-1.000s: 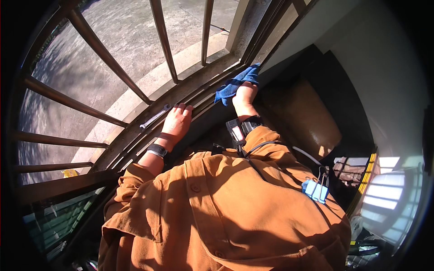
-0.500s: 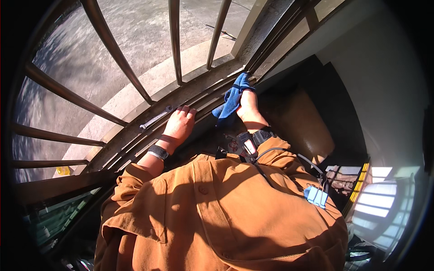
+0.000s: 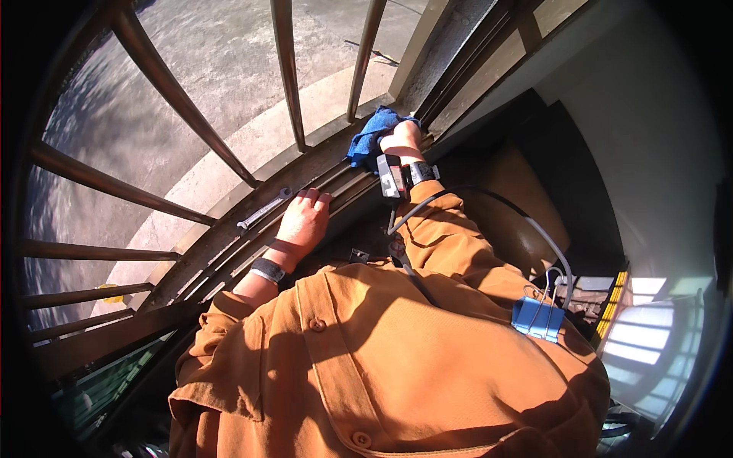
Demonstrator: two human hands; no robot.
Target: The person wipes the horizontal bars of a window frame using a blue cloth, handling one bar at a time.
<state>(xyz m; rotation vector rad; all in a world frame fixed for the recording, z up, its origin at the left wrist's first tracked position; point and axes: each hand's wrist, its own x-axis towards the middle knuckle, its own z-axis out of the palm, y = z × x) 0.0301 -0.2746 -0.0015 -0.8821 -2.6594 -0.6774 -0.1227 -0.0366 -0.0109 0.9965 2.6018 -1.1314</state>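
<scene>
While left hand [image 3: 304, 221] lies flat, palm down on window track [image 3: 229, 248] beside wrench [image 3: 263, 209], right hand [image 3: 402, 137] presses blue cloth [image 3: 372, 134] onto track by bars [image 3: 286, 72].

Cloth [image 3: 372, 134] under right hand [image 3: 402, 136] on sill track [image 3: 229, 244]; wrench [image 3: 263, 209] just left of left hand [image 3: 304, 220]

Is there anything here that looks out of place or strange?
Only a metal wrench lying loose on the window track, beside the left hand. The right hand presses a blue cloth there; nothing looks damaged.
</scene>
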